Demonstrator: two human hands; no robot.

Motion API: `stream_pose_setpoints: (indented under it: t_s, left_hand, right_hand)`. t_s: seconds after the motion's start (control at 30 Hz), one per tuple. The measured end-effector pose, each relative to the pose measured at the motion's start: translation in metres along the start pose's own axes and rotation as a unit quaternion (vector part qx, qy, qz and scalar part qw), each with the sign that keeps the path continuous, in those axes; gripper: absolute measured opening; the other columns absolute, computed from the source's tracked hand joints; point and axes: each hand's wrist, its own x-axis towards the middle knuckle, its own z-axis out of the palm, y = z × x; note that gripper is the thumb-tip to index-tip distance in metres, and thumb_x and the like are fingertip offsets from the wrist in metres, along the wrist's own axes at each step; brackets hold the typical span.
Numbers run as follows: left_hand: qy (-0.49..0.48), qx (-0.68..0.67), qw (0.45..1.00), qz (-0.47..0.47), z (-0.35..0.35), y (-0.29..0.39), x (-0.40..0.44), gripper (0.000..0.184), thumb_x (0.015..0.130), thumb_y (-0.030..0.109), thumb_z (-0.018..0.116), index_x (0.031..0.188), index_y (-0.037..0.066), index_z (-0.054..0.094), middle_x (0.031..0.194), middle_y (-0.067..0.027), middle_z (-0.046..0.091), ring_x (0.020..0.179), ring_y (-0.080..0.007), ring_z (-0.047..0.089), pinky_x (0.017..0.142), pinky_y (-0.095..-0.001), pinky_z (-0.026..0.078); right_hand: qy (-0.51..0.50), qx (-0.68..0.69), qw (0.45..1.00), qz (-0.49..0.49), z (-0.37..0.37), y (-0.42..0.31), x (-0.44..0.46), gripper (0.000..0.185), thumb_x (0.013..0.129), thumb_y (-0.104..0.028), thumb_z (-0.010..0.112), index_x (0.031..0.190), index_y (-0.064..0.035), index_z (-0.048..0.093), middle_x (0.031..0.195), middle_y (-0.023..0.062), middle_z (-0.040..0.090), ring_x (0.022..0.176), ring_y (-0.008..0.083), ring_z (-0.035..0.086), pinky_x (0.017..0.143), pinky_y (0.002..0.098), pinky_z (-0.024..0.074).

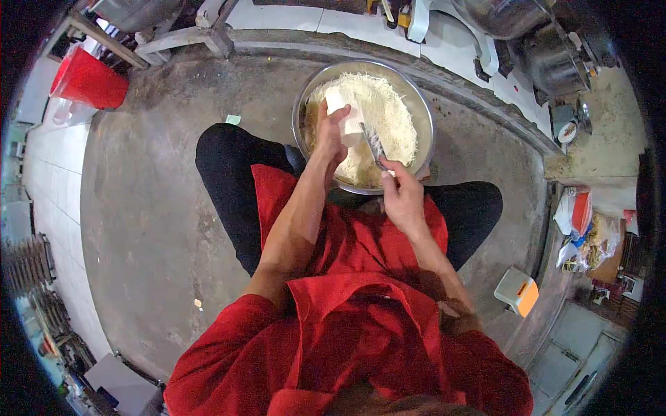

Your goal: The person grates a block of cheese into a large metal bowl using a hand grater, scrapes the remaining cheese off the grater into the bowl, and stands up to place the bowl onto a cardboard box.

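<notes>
A wide metal bowl [428, 142] stands on the floor in front of my crossed legs. Fine pale shreds [392, 114] fill much of it. My left hand [330, 130] grips a whitish block [341, 105] over the left part of the bowl. In my right hand [402, 191] is the handle end of a flat metal tool [372, 144], a grater or a blade, I cannot tell which. The tool slants up and left over the shreds, its far end close beside the block.
A red bucket [90, 80] stands at the upper left. Along the top runs a raised ledge [388, 52] with metal pots [548, 59] beyond it. To the right are a small white and orange stool [517, 291] and plastic bags [590, 236].
</notes>
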Motion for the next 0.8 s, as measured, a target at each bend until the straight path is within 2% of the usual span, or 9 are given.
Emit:
stream_pose_setpoints:
  t_s: [0.13, 0.23, 0.3, 0.4, 0.47, 0.53, 0.57, 0.67, 0.8]
  left_hand:
    - [-0.049, 0.002, 0.998, -0.036, 0.005, 0.003, -0.002, 0.068, 0.094, 0.011, 0.067, 0.154, 0.013, 0.035, 0.131, -0.0144, 0.06, 0.105, -0.0314, 0.068, 0.085, -0.0518, 0.061]
    - [-0.018, 0.038, 0.998, -0.052, 0.017, 0.0, -0.01, 0.063, 0.097, 0.023, 0.065, 0.153, 0.017, 0.037, 0.127, -0.0129, 0.06, 0.112, -0.0324, 0.065, 0.085, -0.0552, 0.059]
    - [-0.021, 0.038, 0.997, -0.057, 0.016, -0.004, -0.01, 0.064, 0.097, 0.023, 0.066, 0.154, 0.018, 0.035, 0.127, -0.0127, 0.06, 0.113, -0.0321, 0.064, 0.086, -0.0554, 0.059]
    - [-0.016, 0.042, 0.997, -0.069, 0.013, -0.006, -0.007, 0.064, 0.099, 0.023, 0.065, 0.155, 0.018, 0.035, 0.128, -0.012, 0.061, 0.113, -0.031, 0.065, 0.088, -0.0532, 0.058]
    - [-0.031, 0.038, 0.998, -0.038, 0.005, -0.009, 0.0, 0.061, 0.098, 0.021, 0.065, 0.153, 0.016, 0.038, 0.127, -0.0124, 0.062, 0.112, -0.0302, 0.066, 0.09, -0.0502, 0.058]
    - [-0.046, 0.024, 0.998, -0.029, -0.004, -0.004, 0.006, 0.06, 0.098, 0.019, 0.065, 0.152, 0.015, 0.04, 0.127, -0.0127, 0.063, 0.111, -0.0301, 0.067, 0.091, -0.049, 0.058]
    - [-0.062, 0.013, 0.998, -0.02, -0.007, -0.004, 0.007, 0.058, 0.098, 0.017, 0.065, 0.151, 0.014, 0.041, 0.126, -0.0129, 0.064, 0.11, -0.03, 0.068, 0.092, -0.0479, 0.058]
    - [-0.038, 0.002, 0.999, -0.024, -0.006, -0.003, 0.004, 0.056, 0.098, 0.013, 0.063, 0.149, 0.012, 0.042, 0.127, -0.0138, 0.064, 0.111, -0.0303, 0.068, 0.092, -0.0479, 0.059]
    - [-0.027, 0.002, 0.999, -0.039, 0.003, 0.0, -0.007, 0.054, 0.098, 0.01, 0.061, 0.149, 0.011, 0.042, 0.126, -0.014, 0.064, 0.111, -0.0305, 0.068, 0.092, -0.0473, 0.059]
  right_hand:
    - [0.051, 0.01, 0.999, -0.006, 0.0, 0.029, 0.042, 0.03, 0.101, -0.019, 0.06, 0.128, -0.0057, 0.068, 0.121, 0.0183, 0.073, 0.115, 0.0299, 0.07, 0.098, 0.0384, 0.0515]
    - [0.034, 0.068, 0.996, 0.045, 0.007, 0.035, 0.103, 0.032, 0.1, -0.02, 0.061, 0.127, -0.0057, 0.07, 0.119, 0.0166, 0.075, 0.107, 0.0274, 0.071, 0.093, 0.0374, 0.0536]
    - [-0.001, 0.119, 0.989, 0.09, 0.012, 0.035, 0.141, 0.032, 0.098, -0.021, 0.063, 0.124, -0.005, 0.072, 0.113, 0.0151, 0.076, 0.098, 0.0247, 0.073, 0.087, 0.037, 0.0554]
    - [-0.012, 0.04, 0.998, 0.054, 0.015, -0.002, 0.158, 0.033, 0.097, -0.023, 0.064, 0.122, -0.0043, 0.073, 0.107, 0.0155, 0.077, 0.092, 0.0237, 0.073, 0.083, 0.0367, 0.0561]
    - [-0.023, 0.033, 0.994, 0.097, 0.027, 0.001, 0.158, 0.031, 0.098, -0.023, 0.062, 0.119, -0.0035, 0.073, 0.105, 0.0187, 0.077, 0.094, 0.0292, 0.074, 0.085, 0.0393, 0.0565]
    - [0.024, -0.047, 0.997, -0.051, 0.033, 0.005, 0.143, 0.029, 0.098, -0.021, 0.059, 0.116, -0.0026, 0.073, 0.106, 0.0231, 0.075, 0.096, 0.0365, 0.074, 0.086, 0.0433, 0.0566]
    - [0.016, -0.04, 0.998, -0.035, 0.036, 0.005, 0.133, 0.028, 0.099, -0.02, 0.058, 0.114, -0.002, 0.072, 0.108, 0.0254, 0.074, 0.099, 0.041, 0.073, 0.087, 0.0464, 0.0565]
    - [0.002, -0.021, 1.0, 0.005, 0.033, -0.004, 0.101, 0.028, 0.099, -0.019, 0.058, 0.117, -0.0021, 0.07, 0.108, 0.0252, 0.074, 0.099, 0.0399, 0.073, 0.087, 0.0453, 0.0569]
    - [0.022, -0.012, 0.999, -0.028, 0.031, 0.005, 0.075, 0.028, 0.1, -0.014, 0.058, 0.124, -0.0028, 0.068, 0.107, 0.0252, 0.074, 0.098, 0.0389, 0.074, 0.086, 0.0435, 0.0572]
